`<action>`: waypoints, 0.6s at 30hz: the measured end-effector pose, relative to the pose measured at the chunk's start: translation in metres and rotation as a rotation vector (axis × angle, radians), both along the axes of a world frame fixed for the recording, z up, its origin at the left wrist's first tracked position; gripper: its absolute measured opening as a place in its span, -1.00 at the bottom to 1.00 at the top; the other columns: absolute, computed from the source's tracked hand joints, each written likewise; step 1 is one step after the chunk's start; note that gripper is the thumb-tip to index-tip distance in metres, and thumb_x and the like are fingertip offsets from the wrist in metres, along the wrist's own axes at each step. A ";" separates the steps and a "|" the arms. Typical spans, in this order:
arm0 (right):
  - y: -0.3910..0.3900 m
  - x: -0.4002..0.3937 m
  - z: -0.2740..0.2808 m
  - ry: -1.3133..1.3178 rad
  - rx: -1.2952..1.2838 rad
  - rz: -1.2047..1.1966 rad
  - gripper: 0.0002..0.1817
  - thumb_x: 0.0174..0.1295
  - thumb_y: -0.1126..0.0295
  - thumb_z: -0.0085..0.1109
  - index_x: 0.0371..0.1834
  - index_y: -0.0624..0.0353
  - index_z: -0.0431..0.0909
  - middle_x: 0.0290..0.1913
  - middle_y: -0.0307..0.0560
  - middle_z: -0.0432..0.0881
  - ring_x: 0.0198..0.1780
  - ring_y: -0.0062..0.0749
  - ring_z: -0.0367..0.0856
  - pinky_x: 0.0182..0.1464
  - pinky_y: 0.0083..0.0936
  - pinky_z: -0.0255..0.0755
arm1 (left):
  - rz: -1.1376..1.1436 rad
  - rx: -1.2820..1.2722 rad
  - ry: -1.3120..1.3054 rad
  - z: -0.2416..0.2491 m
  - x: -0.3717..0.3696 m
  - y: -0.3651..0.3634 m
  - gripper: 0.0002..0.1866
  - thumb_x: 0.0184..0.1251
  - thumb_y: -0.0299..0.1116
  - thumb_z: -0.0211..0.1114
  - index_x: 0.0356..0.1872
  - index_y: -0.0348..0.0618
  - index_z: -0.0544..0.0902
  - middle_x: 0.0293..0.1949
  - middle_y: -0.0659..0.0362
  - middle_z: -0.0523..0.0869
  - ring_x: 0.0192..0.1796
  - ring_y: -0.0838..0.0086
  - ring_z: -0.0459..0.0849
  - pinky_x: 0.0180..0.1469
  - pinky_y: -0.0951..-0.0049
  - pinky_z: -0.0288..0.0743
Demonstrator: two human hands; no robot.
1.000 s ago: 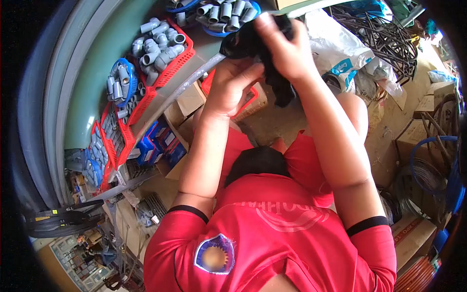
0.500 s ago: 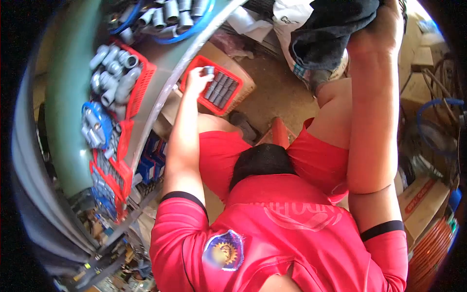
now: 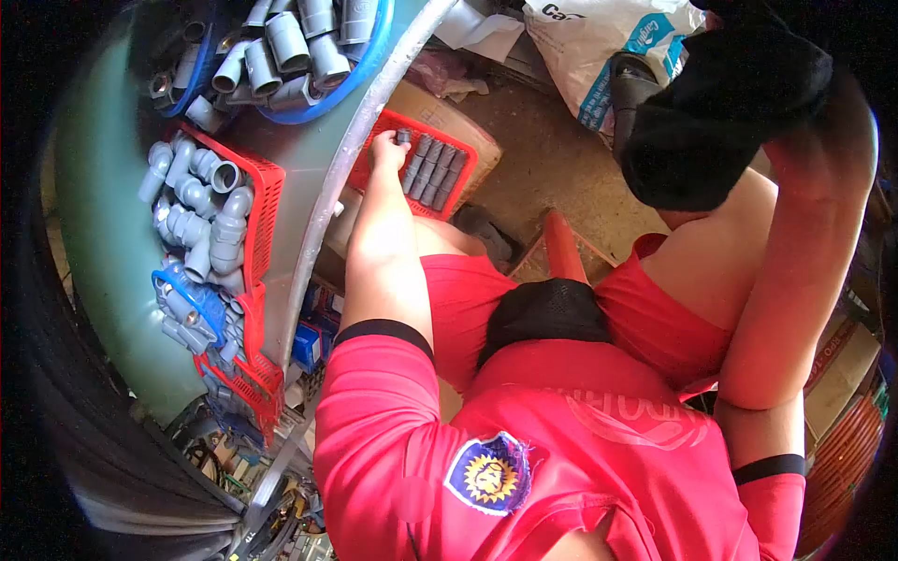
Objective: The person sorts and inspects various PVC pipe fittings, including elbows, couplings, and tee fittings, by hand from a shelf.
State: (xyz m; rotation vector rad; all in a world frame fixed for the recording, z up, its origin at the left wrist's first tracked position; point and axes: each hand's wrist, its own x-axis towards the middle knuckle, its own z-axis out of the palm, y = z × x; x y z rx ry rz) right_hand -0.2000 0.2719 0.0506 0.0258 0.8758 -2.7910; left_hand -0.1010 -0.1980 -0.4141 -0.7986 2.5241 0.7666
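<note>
My left hand is closed on a small grey pipe fitting, inside the upper left part of a red basket. Beside it, short grey cylindrical fittings lie in neat rows in the basket. On the far right, a bunched black cloth hangs at my right hand, which seems to grip it. Deep shadow and the cloth hide most of that hand's fingers.
The red basket rests on a cardboard box. On the left, a green surface bears a red crate and blue-rimmed containers of grey fittings. A white printed sack stands at the top. A red-orange object rises between my legs.
My left hand has lowered the fitting among the others in the basket. My right hand and the black cloth have moved right and down. The view has shifted, showing more of the sack.
</note>
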 end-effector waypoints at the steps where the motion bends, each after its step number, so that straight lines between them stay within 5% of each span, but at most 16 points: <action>1: 0.000 0.000 0.000 -0.004 0.005 -0.002 -0.59 0.48 0.14 -0.02 0.03 0.32 0.57 -0.07 0.07 0.72 -0.10 -0.18 0.73 0.05 -0.29 0.65 | -0.015 0.006 -0.029 0.003 -0.002 0.001 -0.44 0.05 -0.43 0.57 0.15 -0.23 0.65 0.00 0.01 0.79 0.03 0.34 0.76 0.11 0.34 0.57; 5: -0.005 0.001 -0.001 -0.006 0.026 -0.004 -0.59 0.47 0.14 -0.01 0.03 0.31 0.56 -0.08 0.06 0.72 -0.10 -0.19 0.72 0.04 -0.29 0.64 | -0.055 0.005 0.014 -0.031 -0.001 -0.010 -0.54 0.10 -0.39 0.53 0.08 -0.19 0.70 -0.03 0.01 0.80 0.04 0.30 0.77 0.13 0.30 0.58; 10: -0.010 0.003 -0.003 -0.019 0.046 -0.009 -0.60 0.47 0.14 0.00 0.03 0.31 0.55 -0.08 0.04 0.71 -0.11 -0.20 0.71 0.03 -0.30 0.64 | -0.025 0.120 0.034 -0.029 -0.002 -0.003 -0.48 0.08 -0.47 0.53 0.14 -0.30 0.65 -0.03 0.02 0.79 0.01 0.38 0.76 0.11 0.37 0.57; 13: -0.013 0.004 -0.002 -0.015 0.057 -0.012 -0.61 0.47 0.14 0.00 0.02 0.30 0.54 -0.09 0.04 0.70 -0.11 -0.21 0.71 0.03 -0.30 0.64 | -0.055 0.102 0.008 -0.023 -0.004 -0.001 -0.59 0.09 -0.42 0.51 0.02 -0.19 0.73 -0.07 0.03 0.81 0.00 0.29 0.78 0.11 0.30 0.58; 18: -0.016 0.004 -0.003 -0.010 0.064 -0.024 -0.61 0.46 0.14 0.01 0.02 0.29 0.53 -0.09 0.02 0.69 -0.11 -0.22 0.70 0.02 -0.31 0.63 | -0.057 0.153 0.008 -0.045 -0.005 -0.011 -0.49 0.04 -0.51 0.50 0.11 -0.19 0.67 0.00 0.04 0.79 0.07 0.32 0.75 0.15 0.34 0.56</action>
